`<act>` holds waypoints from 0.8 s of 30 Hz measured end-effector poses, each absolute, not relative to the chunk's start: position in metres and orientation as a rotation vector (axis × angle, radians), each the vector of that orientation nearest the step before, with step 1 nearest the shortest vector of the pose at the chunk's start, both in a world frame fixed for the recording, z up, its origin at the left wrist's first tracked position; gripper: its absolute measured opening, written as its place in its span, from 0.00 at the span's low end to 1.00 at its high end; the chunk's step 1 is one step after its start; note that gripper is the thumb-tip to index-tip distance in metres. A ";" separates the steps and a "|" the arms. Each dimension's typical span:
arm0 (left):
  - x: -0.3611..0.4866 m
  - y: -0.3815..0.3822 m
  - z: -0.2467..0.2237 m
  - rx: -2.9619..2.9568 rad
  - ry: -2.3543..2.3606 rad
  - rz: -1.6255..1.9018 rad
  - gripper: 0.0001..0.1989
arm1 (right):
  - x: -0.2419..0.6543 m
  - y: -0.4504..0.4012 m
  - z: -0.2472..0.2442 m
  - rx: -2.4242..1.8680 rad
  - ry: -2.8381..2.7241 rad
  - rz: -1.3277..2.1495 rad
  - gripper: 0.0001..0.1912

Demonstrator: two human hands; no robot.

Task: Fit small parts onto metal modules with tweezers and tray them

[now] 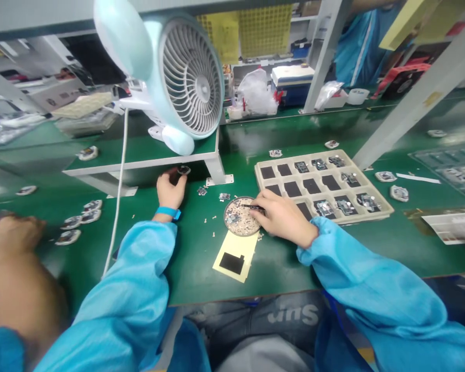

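Under the raised shelf, my left hand [170, 190] is closed, its fingertips on a small white-rimmed electronic part [184, 169]. My right hand [282, 216] grips dark tweezers [252, 207], whose tips point left over a round dish [228, 227]. Many tiny pale bits and a small circuit board [235, 217] lie in that dish. Below it, partly under its edge, is a yellow sheet [250, 250] bearing a black rectangle [231, 263]. Two loose circuit boards, one [224, 196] just above the dish and one [202, 191] nearer my left hand, rest on the green table.
Right of the dish stands a beige compartment tray [325, 158], several cells holding circuit boards. A light-blue fan [191, 77] sits on the shelf [147, 161], its white cable [118, 206] hanging in front. White-rimmed parts [91, 216] lie left. A co-worker's hand [11, 232] is at far left.
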State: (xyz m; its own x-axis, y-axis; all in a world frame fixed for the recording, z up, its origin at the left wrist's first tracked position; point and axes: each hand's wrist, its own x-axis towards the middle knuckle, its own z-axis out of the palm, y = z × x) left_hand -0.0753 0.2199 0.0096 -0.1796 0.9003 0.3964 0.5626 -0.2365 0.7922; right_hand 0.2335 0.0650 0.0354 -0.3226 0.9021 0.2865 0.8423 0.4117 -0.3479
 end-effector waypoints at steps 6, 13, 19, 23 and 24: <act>-0.046 0.164 0.019 2.147 1.233 0.947 0.12 | 0.233 0.062 0.038 -1.461 -2.258 0.201 0.14; -0.034 0.143 0.032 2.184 0.861 0.230 0.31 | 0.229 0.055 0.049 -1.221 -2.495 0.342 0.08; -0.033 0.138 0.040 2.422 0.981 0.011 0.27 | 0.228 0.057 0.048 -1.226 -2.620 0.324 0.08; -0.029 0.130 0.046 2.555 0.978 -0.143 0.27 | 0.227 0.055 0.045 -1.227 -2.661 0.291 0.06; -0.028 0.128 0.047 2.563 0.985 -0.163 0.26 | 0.227 0.056 0.044 -1.230 -2.666 0.284 0.05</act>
